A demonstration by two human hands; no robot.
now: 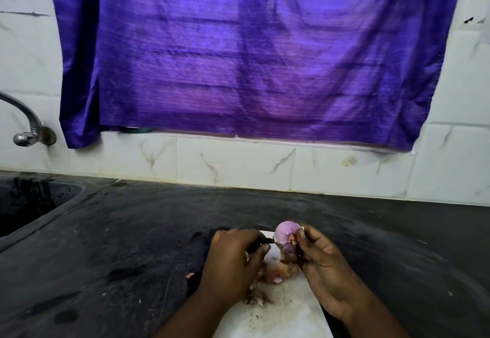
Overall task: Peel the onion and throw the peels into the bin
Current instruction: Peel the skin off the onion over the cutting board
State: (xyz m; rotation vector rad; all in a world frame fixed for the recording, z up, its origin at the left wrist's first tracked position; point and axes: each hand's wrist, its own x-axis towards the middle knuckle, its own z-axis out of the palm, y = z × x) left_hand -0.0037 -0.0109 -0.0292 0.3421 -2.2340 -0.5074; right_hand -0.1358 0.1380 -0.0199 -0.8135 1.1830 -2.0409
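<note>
The onion (pixel 285 235) is held up just above the far end of the board (pixel 289 311), its top already bare and pale purple, with a scrap of dry skin and the rooty end showing next to the thumb. The right hand (pixel 320 266) has fingers and thumb curled round its lower half. The left hand (pixel 233 263) is close by but apart from it, closed on a dark handle, most likely a knife (pixel 261 242) aimed at the onion; the blade is too blurred to make out.

The step looks like lifting off the remaining skin near the root. To do it well, catch only the papery edge with the tip, pull it down toward the root, and turn the onion in the right hand so fresh skin comes round. The right thumb sits near where the tip would land, so cut away from it.

The peels (pixel 275 275) lie heaped on the board under the hands, with one scrap (pixel 189 274) off on the counter (pixel 119 231). Working over the board makes gathering easier. No bin is in view; the sink (pixel 69 191) is to the left
</note>
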